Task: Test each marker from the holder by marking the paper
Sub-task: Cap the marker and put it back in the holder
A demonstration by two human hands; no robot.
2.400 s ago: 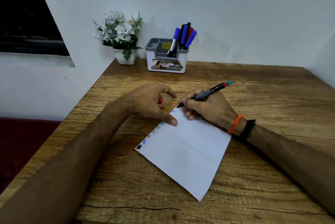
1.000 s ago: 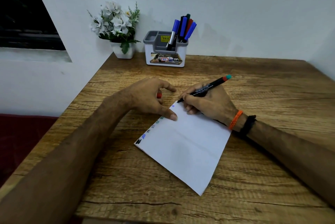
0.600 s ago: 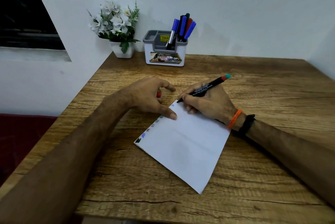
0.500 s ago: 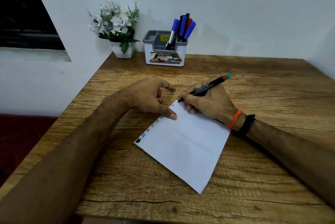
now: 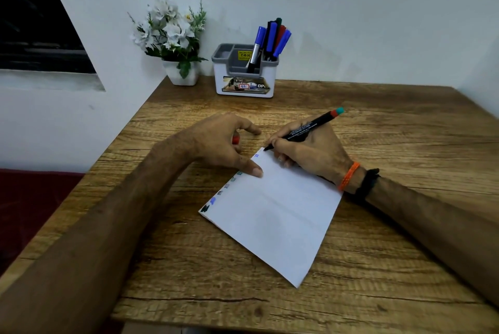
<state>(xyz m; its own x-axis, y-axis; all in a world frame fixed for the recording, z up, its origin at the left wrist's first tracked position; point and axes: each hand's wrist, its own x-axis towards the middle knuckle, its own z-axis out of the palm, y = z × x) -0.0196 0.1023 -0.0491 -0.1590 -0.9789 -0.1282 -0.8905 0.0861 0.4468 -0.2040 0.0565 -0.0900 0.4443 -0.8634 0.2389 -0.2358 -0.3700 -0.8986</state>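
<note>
A white sheet of paper lies tilted on the wooden table, with a row of small colour marks along its left edge. My right hand grips a black marker with a red and teal end, its tip at the paper's top corner. My left hand presses the paper's left edge with the thumb and holds a red cap in its fingers. The grey and white holder stands at the back with several markers in it.
A white pot of white flowers stands left of the holder, against the wall. The table's left edge runs close to my left forearm. A dark window is at the far left.
The view has shifted slightly. Both hands stay in place, with the marker tip still at the paper's top corner.
</note>
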